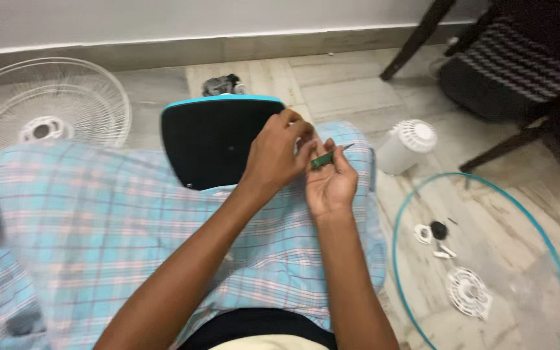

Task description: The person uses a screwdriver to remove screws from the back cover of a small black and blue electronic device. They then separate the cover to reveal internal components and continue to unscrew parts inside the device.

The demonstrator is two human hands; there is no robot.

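Sitting on the pale tiled floor (351,84), the person holds both hands together above a lap covered in blue plaid cloth (131,220). The right hand (330,185) lies palm up, fingers curled, cradling a small green-handled screwdriver (327,157) whose thin metal tip points up and to the right. The left hand (279,155) reaches across and pinches the tool's handle end with its fingertips. Just behind the hands, a black rounded panel with a turquoise rim (212,139) rests against the lap. A white wire fan guard (46,116) lies on the floor at far left. To the right stand a white cylindrical motor housing (406,146) and a thin turquoise ring (481,253) enclosing small white and black parts (439,236).
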